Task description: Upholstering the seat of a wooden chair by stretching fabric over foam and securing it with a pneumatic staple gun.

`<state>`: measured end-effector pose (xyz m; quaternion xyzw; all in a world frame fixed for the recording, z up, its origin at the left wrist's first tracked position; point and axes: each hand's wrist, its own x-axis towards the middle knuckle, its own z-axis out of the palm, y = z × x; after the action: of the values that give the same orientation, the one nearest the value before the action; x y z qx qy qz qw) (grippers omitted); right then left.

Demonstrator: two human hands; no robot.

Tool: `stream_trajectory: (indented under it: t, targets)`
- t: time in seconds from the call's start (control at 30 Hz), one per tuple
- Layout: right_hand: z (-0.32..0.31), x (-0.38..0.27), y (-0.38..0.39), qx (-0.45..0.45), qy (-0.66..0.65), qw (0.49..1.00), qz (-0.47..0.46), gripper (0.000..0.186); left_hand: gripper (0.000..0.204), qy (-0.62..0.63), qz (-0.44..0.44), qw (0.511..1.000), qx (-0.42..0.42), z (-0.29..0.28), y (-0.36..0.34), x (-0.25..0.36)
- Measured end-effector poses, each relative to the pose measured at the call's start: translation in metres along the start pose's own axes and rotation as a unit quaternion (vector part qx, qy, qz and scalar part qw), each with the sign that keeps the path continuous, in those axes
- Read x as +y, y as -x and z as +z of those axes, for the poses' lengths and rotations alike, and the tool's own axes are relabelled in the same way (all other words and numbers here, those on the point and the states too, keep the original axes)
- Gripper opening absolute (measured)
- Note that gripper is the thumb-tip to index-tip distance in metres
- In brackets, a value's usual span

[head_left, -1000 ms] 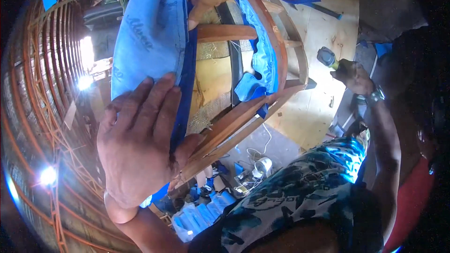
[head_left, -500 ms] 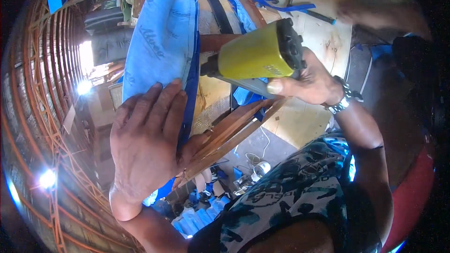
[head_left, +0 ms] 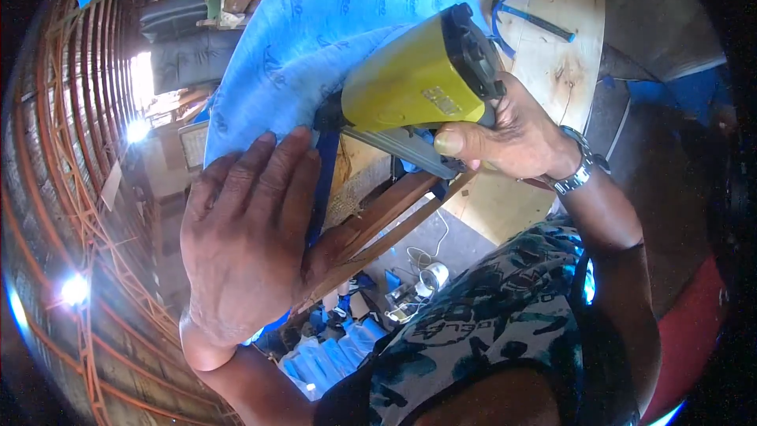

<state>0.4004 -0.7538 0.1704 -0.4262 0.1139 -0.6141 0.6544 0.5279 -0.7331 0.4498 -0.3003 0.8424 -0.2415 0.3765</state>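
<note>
Grips yellow staple gun (head_left: pixel 402 83) in closed right hand (head_left: pixel 524 134), with nose (head_left: pixel 328 113) at creased, printed light-blue fabric (head_left: pixel 339 8), and lays left hand (head_left: pixel 248 237) flat thereon.

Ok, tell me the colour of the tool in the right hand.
The tool is yellow-green, with a black end cap; the head view shows it.

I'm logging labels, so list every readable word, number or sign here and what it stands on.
Wording not copied out; here is where it stands:
Blue cloth: dark script, legible and repeated.
Yellow-green tool in the right hand: pale marking, too small and blurred to read.
Patterned garment: dark lettering, only partly legible.
</note>
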Motion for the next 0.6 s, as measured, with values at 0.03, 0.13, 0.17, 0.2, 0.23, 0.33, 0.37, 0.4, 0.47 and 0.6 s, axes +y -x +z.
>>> stream_trajectory:
  t: [0.03, 0.13, 0.17, 0.2, 0.23, 0.33, 0.37, 0.4, 0.47, 0.6]
  targets:
    - [0.000, -0.003, -0.001, -0.001, 0.001, 1.000, 0.011, 0.043, 0.067, 0.006, -0.001, 1.000, 0.004, 0.000, -0.001, 0.000]
    - [-0.001, -0.016, -0.003, -0.005, -0.013, 0.998, 0.053, 0.043, 0.066, 0.008, 0.000, 1.000, 0.013, 0.000, -0.002, 0.000]
    - [-0.002, -0.021, -0.004, -0.013, -0.004, 0.997, 0.072, 0.043, 0.065, 0.008, 0.001, 1.000, 0.012, 0.000, -0.002, 0.000]
    - [-0.003, -0.026, -0.004, -0.021, 0.005, 0.996, 0.091, 0.043, 0.065, 0.010, 0.002, 1.000, 0.014, 0.001, -0.002, -0.001]
    - [-0.003, -0.031, -0.004, -0.024, 0.022, 0.994, 0.102, 0.043, 0.065, 0.014, 0.001, 1.000, 0.019, 0.002, -0.001, -0.002]
    - [0.007, -0.038, -0.003, 0.001, 0.018, 1.000, 0.026, 0.039, 0.066, 0.014, 0.009, 1.000, 0.025, 0.008, 0.001, -0.005]
    - [0.011, -0.040, -0.003, 0.017, 0.029, 0.999, 0.022, 0.038, 0.066, 0.014, 0.010, 0.999, 0.032, 0.008, 0.002, -0.007]
    - [0.015, -0.040, -0.002, 0.021, 0.031, 0.999, 0.031, 0.038, 0.066, 0.014, 0.010, 0.999, 0.037, 0.009, 0.003, -0.007]
    - [0.023, -0.038, -0.002, 0.053, 0.099, 0.993, 0.042, 0.036, 0.065, 0.019, 0.009, 0.999, 0.033, 0.008, 0.003, -0.007]
    - [0.025, -0.035, 0.003, 0.049, 0.072, 0.995, 0.040, 0.038, 0.061, 0.059, 0.003, 0.998, 0.015, -0.007, 0.000, -0.005]
